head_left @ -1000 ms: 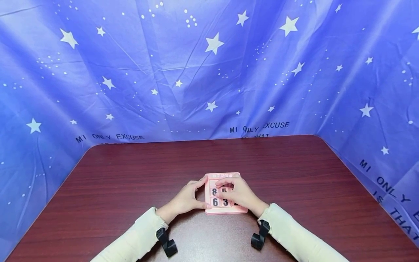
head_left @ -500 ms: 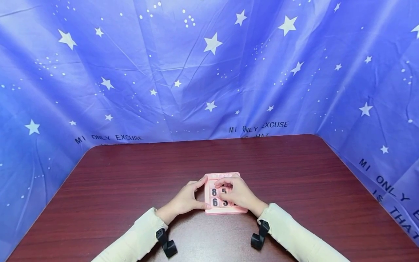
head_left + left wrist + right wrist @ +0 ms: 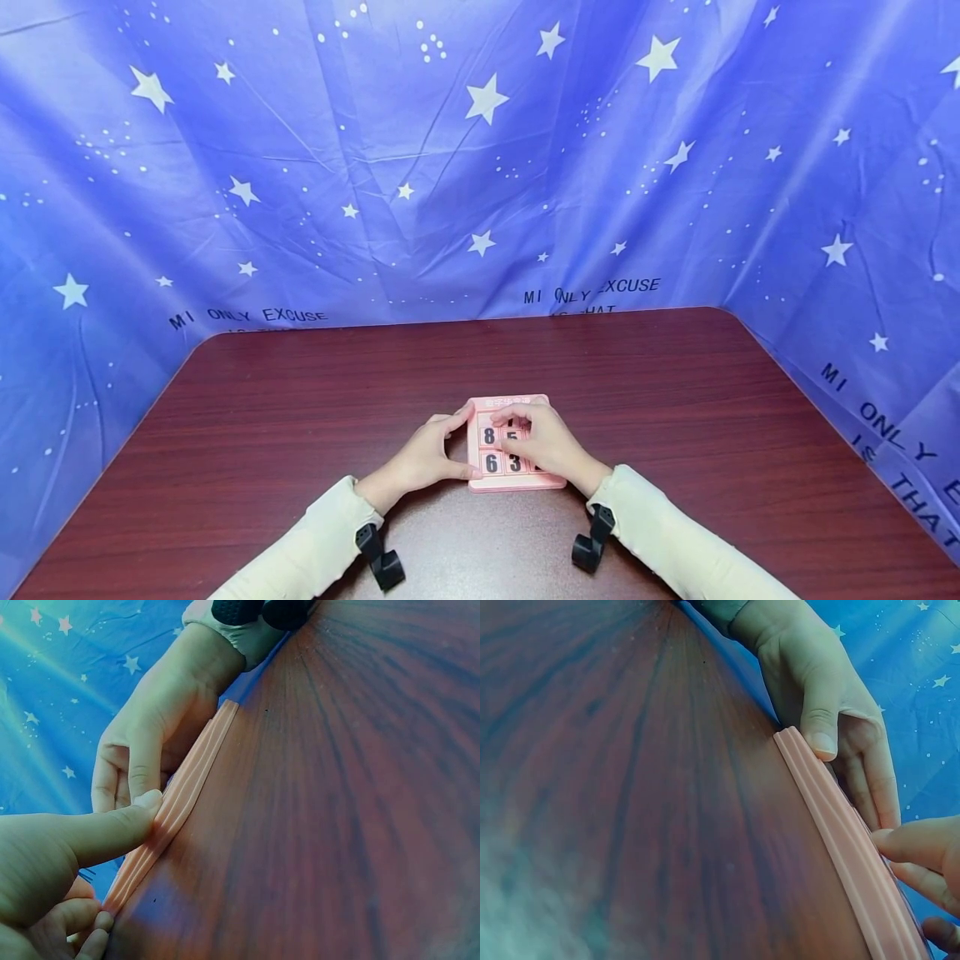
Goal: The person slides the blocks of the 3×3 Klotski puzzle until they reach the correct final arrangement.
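Note:
A pink sliding number puzzle [image 3: 517, 482] lies flat on the table, with black digits such as 8, 5, 6 and 3 on its tiles. My left hand [image 3: 423, 454] grips its left side, thumb at the near corner and fingers at the far one. Over the board, my right hand [image 3: 551, 442] has its thumb [image 3: 510, 446] on the tiles beside the 8. Its fingers bend loosely above the top row and hide the right-hand tiles. In both wrist views the puzzle's ridged pink edge [image 3: 184, 791] shows from the side, its tiles out of sight.
Dark red wooden table [image 3: 300, 383] all around the puzzle. A blue star-printed curtain [image 3: 420, 167] hangs behind the table and along its sides. Black wrist cameras [image 3: 382, 558] hang from both cream sleeves [image 3: 300, 542].
The 8 tile has slid slightly away from me, and a gap shows between it and the 6. My right thumb shifted a little to the left. The left hand stays put.

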`<state>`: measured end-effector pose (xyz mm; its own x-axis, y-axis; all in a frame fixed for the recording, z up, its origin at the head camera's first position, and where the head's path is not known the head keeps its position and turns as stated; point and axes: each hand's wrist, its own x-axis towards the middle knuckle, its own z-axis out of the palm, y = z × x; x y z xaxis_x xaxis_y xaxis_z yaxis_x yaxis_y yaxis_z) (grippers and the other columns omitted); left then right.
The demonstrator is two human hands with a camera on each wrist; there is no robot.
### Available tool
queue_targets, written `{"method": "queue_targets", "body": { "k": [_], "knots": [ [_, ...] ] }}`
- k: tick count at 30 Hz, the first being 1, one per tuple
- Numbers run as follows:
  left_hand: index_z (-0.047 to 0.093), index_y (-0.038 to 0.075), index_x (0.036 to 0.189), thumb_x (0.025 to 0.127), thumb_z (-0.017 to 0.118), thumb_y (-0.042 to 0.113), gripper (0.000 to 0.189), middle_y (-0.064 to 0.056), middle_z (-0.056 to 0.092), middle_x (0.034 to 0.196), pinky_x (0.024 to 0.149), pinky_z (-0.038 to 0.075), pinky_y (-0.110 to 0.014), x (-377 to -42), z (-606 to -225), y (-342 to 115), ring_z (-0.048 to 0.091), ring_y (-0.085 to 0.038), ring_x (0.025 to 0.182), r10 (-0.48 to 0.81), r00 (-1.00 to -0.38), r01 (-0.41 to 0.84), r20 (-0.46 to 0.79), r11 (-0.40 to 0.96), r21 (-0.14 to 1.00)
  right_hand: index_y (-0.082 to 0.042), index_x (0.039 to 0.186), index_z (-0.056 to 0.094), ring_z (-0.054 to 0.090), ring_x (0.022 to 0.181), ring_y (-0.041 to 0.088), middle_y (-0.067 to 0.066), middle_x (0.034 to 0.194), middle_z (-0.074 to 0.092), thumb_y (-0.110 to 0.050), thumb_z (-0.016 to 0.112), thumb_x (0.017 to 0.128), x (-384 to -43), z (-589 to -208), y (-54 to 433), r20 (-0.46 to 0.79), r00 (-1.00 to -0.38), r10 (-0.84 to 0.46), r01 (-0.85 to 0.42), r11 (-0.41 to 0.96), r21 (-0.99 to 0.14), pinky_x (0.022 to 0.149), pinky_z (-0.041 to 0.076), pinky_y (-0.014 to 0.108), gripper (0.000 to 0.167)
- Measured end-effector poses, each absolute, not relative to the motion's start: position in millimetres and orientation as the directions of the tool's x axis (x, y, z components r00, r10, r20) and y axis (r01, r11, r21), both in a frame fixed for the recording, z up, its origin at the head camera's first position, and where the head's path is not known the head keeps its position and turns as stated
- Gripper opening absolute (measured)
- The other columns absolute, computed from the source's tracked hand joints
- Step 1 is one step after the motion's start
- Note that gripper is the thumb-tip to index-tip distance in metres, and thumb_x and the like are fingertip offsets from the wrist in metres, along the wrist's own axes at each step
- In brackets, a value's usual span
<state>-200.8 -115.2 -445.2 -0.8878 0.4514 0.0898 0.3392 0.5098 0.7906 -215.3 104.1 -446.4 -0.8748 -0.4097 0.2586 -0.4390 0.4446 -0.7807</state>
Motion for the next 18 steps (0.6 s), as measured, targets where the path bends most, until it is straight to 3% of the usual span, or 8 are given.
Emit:
{"method": "queue_targets", "body": {
  "k": [13,18],
  "knots": [
    [0.036,0.000,0.143,0.064,0.086,0.026,0.097,-0.018,0.045,0.141,0.102,0.033,-0.049,-201.1,-445.9,-115.5,0.044,-0.032,0.121,0.449,-0.889,0.345,0.091,0.527,0.777,-0.015,0.093,0.073,0.040,0.075,0.013,-0.006,0.080,0.065,-0.010,0.080,0.069,-223.4,-444.5,95.6,0.280,-0.921,-0.271,-0.387,0.554,-0.737,0.067,0.034,0.028,0.026],
    [0.036,0.001,0.143,0.064,0.086,0.027,0.097,-0.022,0.047,0.137,0.101,0.034,-0.050,-200.8,-444.9,-115.2,0.044,-0.033,0.121,0.449,-0.890,0.339,0.080,0.535,0.774,-0.015,0.093,0.073,0.041,0.076,0.013,-0.006,0.084,0.068,-0.007,0.079,0.071,-225.5,-441.9,94.4,0.268,-0.930,-0.251,-0.365,0.563,-0.741,0.068,0.035,0.029,0.025]
  ]
}}
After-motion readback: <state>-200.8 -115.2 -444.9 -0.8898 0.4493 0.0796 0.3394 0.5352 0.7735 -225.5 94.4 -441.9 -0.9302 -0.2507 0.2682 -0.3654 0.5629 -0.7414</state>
